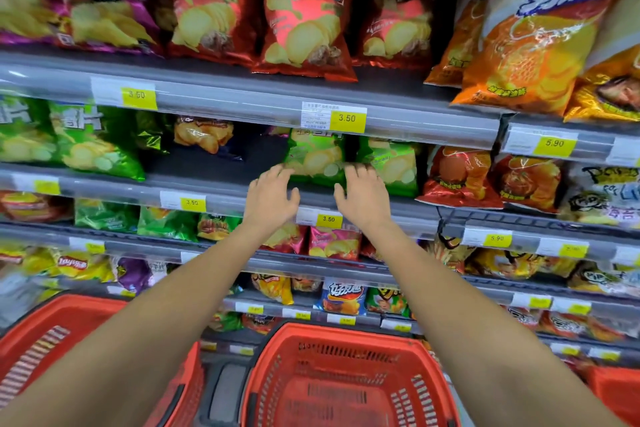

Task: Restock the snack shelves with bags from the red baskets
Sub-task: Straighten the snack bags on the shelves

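A green chip bag (316, 159) stands upright on the second shelf (214, 189) from the top. My left hand (270, 197) and my right hand (363, 193) are raised in front of it, one at each lower corner. The fingers of both are spread, with the tips at or just touching the bag's bottom edge. Neither hand grips anything. Two red baskets sit below: one in the middle (349, 374) looks bare inside, one at the left (62, 340) is partly hidden by my left arm.
Another green bag (391, 163) stands right of the first. A dark gap (214, 156) lies left of it, with an orange bag (202, 135) further back. Red chip bags (304, 14) fill the shelf above. Orange and red bags (460, 177) crowd the right section.
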The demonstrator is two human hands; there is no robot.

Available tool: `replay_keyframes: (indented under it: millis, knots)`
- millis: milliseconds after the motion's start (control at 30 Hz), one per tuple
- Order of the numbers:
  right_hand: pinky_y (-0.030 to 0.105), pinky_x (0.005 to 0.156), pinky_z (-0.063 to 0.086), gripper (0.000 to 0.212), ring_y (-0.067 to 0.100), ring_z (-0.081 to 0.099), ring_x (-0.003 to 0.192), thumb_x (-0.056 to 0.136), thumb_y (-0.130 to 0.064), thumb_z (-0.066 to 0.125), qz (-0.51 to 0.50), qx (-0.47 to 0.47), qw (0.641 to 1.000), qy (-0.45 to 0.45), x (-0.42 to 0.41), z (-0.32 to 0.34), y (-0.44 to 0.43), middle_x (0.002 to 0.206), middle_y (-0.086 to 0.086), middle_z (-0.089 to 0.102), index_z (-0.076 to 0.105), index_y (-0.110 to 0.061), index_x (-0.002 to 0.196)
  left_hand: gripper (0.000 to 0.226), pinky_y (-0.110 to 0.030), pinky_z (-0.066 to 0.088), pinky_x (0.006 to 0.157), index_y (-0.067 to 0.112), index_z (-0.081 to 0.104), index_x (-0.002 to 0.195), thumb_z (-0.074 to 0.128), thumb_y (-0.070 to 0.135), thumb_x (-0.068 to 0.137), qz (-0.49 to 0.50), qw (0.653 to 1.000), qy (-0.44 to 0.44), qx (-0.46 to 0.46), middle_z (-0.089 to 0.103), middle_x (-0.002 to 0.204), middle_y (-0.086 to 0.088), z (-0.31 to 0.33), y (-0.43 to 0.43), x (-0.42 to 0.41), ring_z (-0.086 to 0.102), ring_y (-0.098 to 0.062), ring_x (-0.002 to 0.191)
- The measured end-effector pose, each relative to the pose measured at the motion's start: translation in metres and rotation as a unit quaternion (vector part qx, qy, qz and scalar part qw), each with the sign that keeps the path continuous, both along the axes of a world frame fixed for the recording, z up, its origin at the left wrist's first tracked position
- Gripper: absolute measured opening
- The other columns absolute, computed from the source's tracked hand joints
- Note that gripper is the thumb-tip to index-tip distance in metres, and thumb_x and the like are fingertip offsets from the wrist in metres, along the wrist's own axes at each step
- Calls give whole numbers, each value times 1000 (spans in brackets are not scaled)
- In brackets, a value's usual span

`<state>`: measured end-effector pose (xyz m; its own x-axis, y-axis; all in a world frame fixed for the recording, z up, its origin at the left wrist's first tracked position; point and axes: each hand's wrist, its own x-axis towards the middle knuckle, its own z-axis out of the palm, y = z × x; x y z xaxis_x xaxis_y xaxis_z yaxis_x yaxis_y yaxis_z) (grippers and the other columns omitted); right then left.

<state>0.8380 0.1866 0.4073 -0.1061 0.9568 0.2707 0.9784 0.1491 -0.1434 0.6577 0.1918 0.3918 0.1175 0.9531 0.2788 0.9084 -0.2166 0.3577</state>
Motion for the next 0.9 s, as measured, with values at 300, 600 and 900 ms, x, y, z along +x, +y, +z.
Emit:
replay_keyframes:
  millis: [300, 600, 900]
  knots:
    - [37, 76, 42, 30, 31, 52, 107, 97, -24, 43, 63, 13, 998, 8, -98, 4, 8, 112, 13, 60, 54, -5, 118, 34, -40, 43, 92, 11, 58, 125, 50, 20, 94, 6, 998, -60, 23, 57, 128, -7, 1, -8, -99, 53, -28, 114]
    - [43, 79, 46, 37, 31, 52, 111, 98, -24, 45, 98, 39, 993, 60, -305, -15, 34, 118, 12, 57, 50, -6, 130, 27, -42, 47, 79, 5, 60, 107, 52, 14, 83, -15, 996, -48, 67, 60, 101, -11, -21, 1, -305, 57, -32, 98]
    - [51, 94, 47, 55, 45, 47, 114, 81, -15, 66, 108, 184, 976, 40, -445, -32, 53, 129, 28, 43, 48, -2, 131, 52, -51, 34, 101, 0, 41, 133, 52, 20, 86, 71, 986, -15, 149, 39, 135, -25, -24, 44, -445, 37, -40, 123]
